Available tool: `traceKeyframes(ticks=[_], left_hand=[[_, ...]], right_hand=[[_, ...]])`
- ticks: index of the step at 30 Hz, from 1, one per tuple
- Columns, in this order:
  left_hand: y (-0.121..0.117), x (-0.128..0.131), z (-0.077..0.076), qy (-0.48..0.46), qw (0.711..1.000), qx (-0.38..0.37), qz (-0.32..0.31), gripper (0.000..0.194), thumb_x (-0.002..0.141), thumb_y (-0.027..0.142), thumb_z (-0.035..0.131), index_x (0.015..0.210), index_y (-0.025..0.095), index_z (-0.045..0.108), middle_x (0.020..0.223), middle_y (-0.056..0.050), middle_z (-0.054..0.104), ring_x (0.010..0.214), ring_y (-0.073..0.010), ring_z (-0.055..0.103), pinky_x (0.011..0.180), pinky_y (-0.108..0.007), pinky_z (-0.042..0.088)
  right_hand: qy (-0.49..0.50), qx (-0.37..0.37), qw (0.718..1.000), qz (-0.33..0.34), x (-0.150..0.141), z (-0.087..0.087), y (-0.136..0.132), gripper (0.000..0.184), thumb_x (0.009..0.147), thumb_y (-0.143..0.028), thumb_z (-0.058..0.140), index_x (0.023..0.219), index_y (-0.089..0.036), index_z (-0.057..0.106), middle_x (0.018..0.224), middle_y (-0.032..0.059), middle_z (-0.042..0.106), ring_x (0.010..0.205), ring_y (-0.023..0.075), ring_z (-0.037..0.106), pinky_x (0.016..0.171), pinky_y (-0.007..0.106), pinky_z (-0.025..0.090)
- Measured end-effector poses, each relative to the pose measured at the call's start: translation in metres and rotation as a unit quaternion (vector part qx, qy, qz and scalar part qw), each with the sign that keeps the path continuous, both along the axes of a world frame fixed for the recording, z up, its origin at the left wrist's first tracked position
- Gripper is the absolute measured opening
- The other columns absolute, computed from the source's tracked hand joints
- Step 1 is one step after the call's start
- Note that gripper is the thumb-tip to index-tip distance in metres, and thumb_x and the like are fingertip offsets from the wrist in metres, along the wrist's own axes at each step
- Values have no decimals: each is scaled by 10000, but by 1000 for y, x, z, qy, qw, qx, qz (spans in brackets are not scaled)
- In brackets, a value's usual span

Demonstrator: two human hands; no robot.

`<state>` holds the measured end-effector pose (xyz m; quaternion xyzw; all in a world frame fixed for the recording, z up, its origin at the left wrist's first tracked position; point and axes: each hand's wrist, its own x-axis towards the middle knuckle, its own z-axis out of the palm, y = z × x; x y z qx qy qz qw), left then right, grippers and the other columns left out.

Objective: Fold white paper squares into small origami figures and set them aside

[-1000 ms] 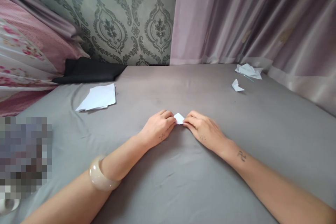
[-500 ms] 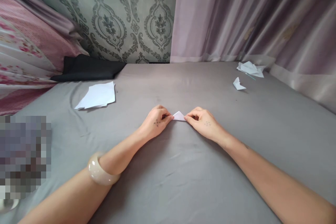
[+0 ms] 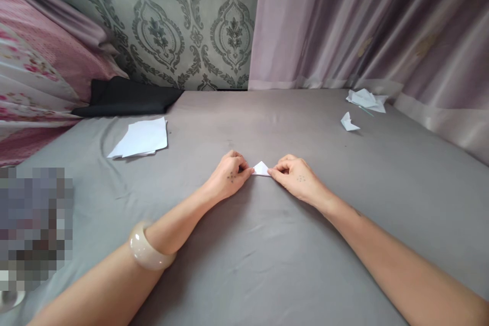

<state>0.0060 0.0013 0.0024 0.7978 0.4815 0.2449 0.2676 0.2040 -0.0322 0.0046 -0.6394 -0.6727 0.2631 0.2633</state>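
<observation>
A small white piece of folded paper (image 3: 262, 169), triangular with its point upward, is held between my two hands just above the grey cloth. My left hand (image 3: 231, 175) pinches its left corner between thumb and fingers. On the opposite side, my right hand (image 3: 298, 177) pinches the right corner in the same way. My fingertips cover both ends of the paper. A pale, glossy bangle (image 3: 147, 249) circles my left forearm.
A stack of white paper sheets (image 3: 143, 137) lies at left, before a black cloth (image 3: 130, 98). A small folded paper shape (image 3: 348, 122) stands at right, near a pile of folded papers (image 3: 367, 99). Curtains (image 3: 298, 25) hang behind the grey cloth surface (image 3: 244, 275).
My left hand has shifted very slightly to the right, and my right hand slightly left. Both keep their pinch on the folded paper, and the view has tilted a little.
</observation>
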Motion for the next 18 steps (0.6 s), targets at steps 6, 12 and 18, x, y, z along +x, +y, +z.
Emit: traceKeyframes(ticks=[6, 12, 18], left_hand=[[1, 2, -2, 8, 1000, 0, 7, 187, 780, 276, 579, 650, 157, 642, 864, -82, 605, 751, -174, 568, 692, -320, 496], [1, 4, -1, 16, 1000, 9, 6, 191, 779, 259, 560, 642, 154, 641, 844, -87, 607, 747, -179, 558, 679, -327, 490], [1, 5, 1, 21, 1000, 10, 12, 182, 760, 251, 561, 617, 160, 629, 823, -79, 604, 735, -178, 555, 646, -309, 487]], right_hand=[[2, 5, 1000, 0, 0, 1, 0, 288, 781, -394, 584, 584, -198, 659, 859, 57, 627, 720, 172, 584, 675, 313, 449], [-3, -14, 1000, -14, 0, 1, 2, 277, 769, -399, 595, 585, -201, 655, 873, 54, 631, 708, 172, 586, 659, 310, 443], [-5, -7, 1000, -12, 2, -1, 3, 303, 764, -415, 600, 553, -199, 624, 841, 44, 634, 664, 156, 575, 620, 294, 435]])
